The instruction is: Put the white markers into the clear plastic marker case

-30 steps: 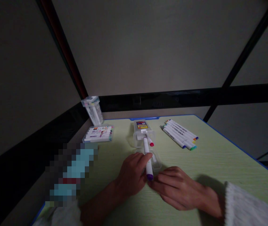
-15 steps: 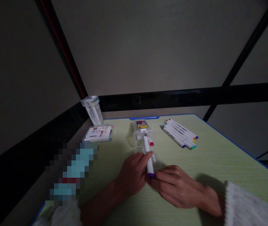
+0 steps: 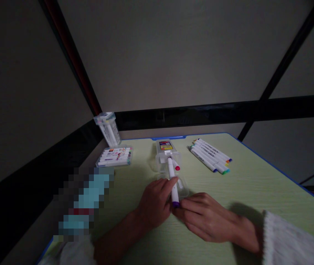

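**Risks at a crowded opening**

Head view, as I follow it remotely. The left hand (image 3: 155, 202) pinches the purple pen (image 3: 175, 192), whose far end points at the mouth of the box (image 3: 161, 151). The right hand (image 3: 206, 217) bunches its fingers by the cap; I cannot tell whether they grip. The red pen (image 3: 177, 168), jutting out, could snag the purple pen; I judge an off-line push could skid the box.

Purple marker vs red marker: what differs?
The left hand grips the purple marker; neither hand touches the red marker. Most of the purple marker shows; the red marker shows only partly, at the mouth of the box. Both have white barrels, coloured ends toward the person.
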